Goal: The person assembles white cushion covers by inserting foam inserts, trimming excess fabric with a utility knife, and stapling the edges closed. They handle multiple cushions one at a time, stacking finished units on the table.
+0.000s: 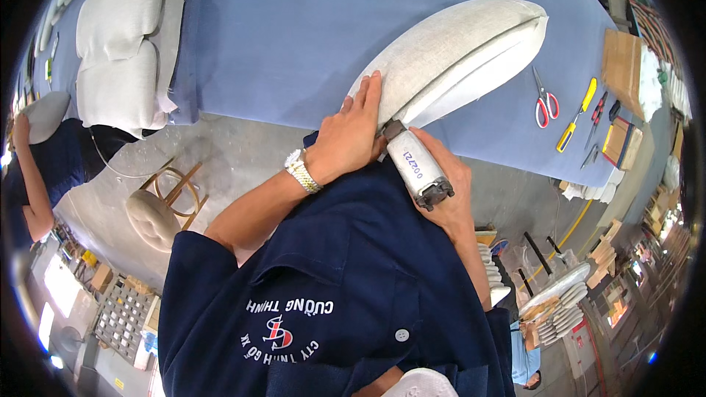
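Observation:
A padded seat cushion (441, 44) in light grey fabric rests tilted at the near edge of the blue-covered table, its pale underside turned to the right. My left hand (351, 132) holds its near end, fingers stretched along the fabric and the thumb by the lower edge, partly hidden. In my right hand (450, 184) is a white air stapler (414, 164) with dark ends. Its nose meets the cushion's near corner beside my left hand; whether it presses on the fabric I cannot tell. The fingers round the stapler's grip are mostly hidden.
Red-handled scissors (544, 106), a yellow utility knife (577, 114) and small tools lie on the blue tabletop (272, 37) to the right. Grey cushions (121, 15) are stacked at far left. A round stool (154, 217) stands on the floor; another person's arm (33, 184) shows beyond it.

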`<state>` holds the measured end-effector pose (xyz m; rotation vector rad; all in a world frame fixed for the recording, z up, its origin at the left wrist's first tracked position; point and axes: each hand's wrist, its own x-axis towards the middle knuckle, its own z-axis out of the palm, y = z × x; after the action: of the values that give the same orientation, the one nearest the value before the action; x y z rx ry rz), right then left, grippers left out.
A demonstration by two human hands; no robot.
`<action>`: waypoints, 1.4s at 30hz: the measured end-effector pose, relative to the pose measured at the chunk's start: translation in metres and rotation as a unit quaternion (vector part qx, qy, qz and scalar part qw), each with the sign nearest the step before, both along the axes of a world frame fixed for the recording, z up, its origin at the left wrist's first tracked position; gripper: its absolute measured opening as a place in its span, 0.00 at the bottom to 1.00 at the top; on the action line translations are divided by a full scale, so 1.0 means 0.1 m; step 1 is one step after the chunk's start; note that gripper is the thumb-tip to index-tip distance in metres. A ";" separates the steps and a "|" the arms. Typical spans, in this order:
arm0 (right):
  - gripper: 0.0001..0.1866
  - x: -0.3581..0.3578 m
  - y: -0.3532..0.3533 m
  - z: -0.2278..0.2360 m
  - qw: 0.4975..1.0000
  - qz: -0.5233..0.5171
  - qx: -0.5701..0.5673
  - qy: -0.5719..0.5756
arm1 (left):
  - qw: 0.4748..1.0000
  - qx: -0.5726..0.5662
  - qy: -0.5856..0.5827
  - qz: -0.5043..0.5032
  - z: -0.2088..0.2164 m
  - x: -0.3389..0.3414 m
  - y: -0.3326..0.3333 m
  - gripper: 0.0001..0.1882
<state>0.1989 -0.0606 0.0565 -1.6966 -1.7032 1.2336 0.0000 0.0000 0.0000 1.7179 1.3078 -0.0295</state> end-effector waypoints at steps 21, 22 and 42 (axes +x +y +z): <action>0.35 -0.15 -0.03 -0.13 0.997 -0.020 0.081 0.008 | 0.987 -0.010 -0.149 0.063 -0.17 -0.27 -0.14 0.56; 0.35 -0.13 -0.05 -0.14 0.997 -0.014 0.081 0.013 | 0.986 -0.007 -0.152 0.063 -0.16 -0.27 -0.15 0.56; 0.33 -0.11 -0.01 -0.08 0.999 0.015 0.027 0.014 | 0.988 0.035 -0.138 0.055 -0.09 -0.22 -0.19 0.56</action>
<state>0.1884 -0.0618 0.0489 -1.6219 -1.7364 1.2086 -0.0219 -0.0188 -0.0095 1.6373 1.2058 0.3102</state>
